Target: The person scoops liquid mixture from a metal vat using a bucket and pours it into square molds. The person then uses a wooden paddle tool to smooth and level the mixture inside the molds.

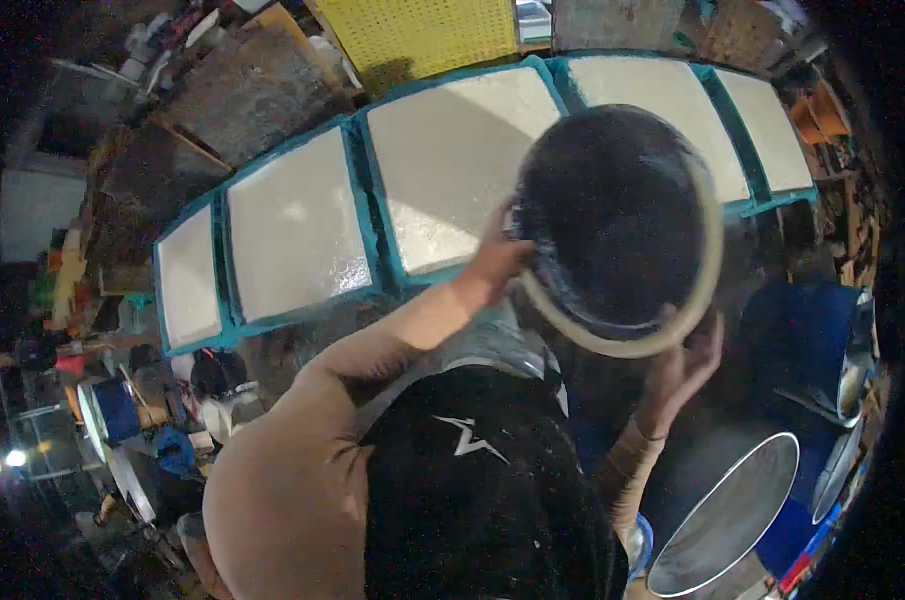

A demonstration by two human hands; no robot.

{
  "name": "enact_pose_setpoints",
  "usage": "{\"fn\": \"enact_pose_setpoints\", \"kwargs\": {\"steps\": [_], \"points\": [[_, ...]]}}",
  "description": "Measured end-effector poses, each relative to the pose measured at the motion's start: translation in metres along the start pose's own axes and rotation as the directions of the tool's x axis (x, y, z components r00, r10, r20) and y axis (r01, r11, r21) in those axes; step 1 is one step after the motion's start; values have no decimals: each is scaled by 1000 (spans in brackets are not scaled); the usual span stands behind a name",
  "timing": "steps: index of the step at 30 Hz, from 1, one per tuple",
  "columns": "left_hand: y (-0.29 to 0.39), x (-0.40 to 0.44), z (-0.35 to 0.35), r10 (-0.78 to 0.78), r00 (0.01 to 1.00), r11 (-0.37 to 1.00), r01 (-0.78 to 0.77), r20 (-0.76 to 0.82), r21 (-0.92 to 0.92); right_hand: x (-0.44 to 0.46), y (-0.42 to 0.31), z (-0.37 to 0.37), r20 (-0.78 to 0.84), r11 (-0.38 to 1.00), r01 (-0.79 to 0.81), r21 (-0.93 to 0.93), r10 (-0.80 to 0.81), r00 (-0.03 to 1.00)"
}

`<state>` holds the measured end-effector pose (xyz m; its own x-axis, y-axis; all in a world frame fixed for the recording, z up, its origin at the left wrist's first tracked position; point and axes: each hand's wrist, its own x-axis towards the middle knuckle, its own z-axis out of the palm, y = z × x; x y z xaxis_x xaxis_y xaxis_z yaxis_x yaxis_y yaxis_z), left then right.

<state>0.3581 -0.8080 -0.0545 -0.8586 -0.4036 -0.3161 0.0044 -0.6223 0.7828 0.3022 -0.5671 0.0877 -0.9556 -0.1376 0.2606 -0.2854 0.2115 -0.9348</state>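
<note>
A large round tub [612,220] with a dark inside and a thick pale rim is held up in front of me. My left hand [492,262] grips its left side. At the lower right of the rim, my right hand [680,368] holds it too, with some fingers hidden behind the edge. Beyond the tub lies a row of white, glossy, wet-looking slabs [452,160], bordered by teal strips [367,200]. The tub covers part of the middle slabs. What it contains, if anything, is too dark to tell.
A yellow perforated panel [422,40] and brown boards [262,95] stand behind the slabs. Blue drums [797,335] are on the right, and a large container with a metal rim [727,515] is at lower right. Cluttered objects [132,410] fill the left side.
</note>
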Motion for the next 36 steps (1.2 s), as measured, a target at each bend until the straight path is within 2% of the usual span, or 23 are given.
{"fn": "enact_pose_setpoints", "kwargs": {"steps": [2,6,7,8,9,11,12,13,14,15,18,19,21,22,24,25,26,28,30,31,32,35,36], "points": [[-12,-2,76,148,989,987,-149,28,64,6,40,-49,-239,960,-20,279,89,967],[-39,-5,189,-15,999,998,12,52,57,9,100,-125,-347,979,21,-204,-92,934],[-59,5,207,-23,998,998,18,66,63,9,112,-143,-253,935,4,-354,-100,962],[-84,20,220,146,986,943,-163,78,291,10,127,-159,-162,869,-5,-495,-87,983],[-104,30,238,301,944,806,-329,137,492,9,145,-167,-187,894,-25,-448,-67,980],[-101,33,246,268,944,726,-329,191,604,7,169,-182,-235,885,-72,-461,-44,971],[-104,35,254,253,941,627,-337,226,702,17,176,-190,-316,945,-152,-288,57,947],[-130,60,273,228,938,647,-346,261,679,28,185,-198,-393,974,-207,-88,158,906],[-139,70,289,65,957,784,-225,283,579,40,194,-206,-462,967,-229,111,254,850],[-148,81,306,-100,949,872,-61,298,485,42,228,-224,-477,860,-298,415,484,734],[-176,115,385,-121,853,786,-230,508,573,119,204,-268,-649,876,-62,478,400,647],[-193,139,409,-332,788,802,-53,519,594,140,198,-292,-717,895,10,446,351,602],[-223,142,481,-396,653,791,-115,645,601,165,188,-349,-837,927,120,355,258,483],[-229,130,521,-244,582,800,-332,776,500,168,184,-383,-881,941,147,304,219,419],[-285,164,584,-262,384,422,-779,885,463,158,182,-453,-939,962,147,232,182,294],[-296,123,637,-197,282,368,-866,939,338,142,177,-490,-957,970,140,199,162,240],[-280,75,683,-98,162,344,-920,982,186,126,180,-524,-978,989,148,30,-1,210],[-290,-2,747,-78,-231,665,-736,970,-122,89,170,-579,-993,994,64,-89,-94,74],[-291,-25,778,-280,-533,886,-464,799,1,90,158,-597,-993,993,-31,-111,-113,-39],[-311,-63,786,-225,-642,886,-448,733,-120,68,159,-615,-987,989,-82,-126,-133,-85],[-325,-88,790,-179,-729,875,-425,661,-232,54,162,-631,-980,978,-141,-153,-169,-108],[-390,-147,818,-165,-753,920,-349,637,-175,-5,179,-700,-910,801,-514,-307,-405,-88],[-410,-154,827,-211,-725,937,-342,656,-76,-26,197,-718,-953,914,-373,-160,-241,-182]]}}
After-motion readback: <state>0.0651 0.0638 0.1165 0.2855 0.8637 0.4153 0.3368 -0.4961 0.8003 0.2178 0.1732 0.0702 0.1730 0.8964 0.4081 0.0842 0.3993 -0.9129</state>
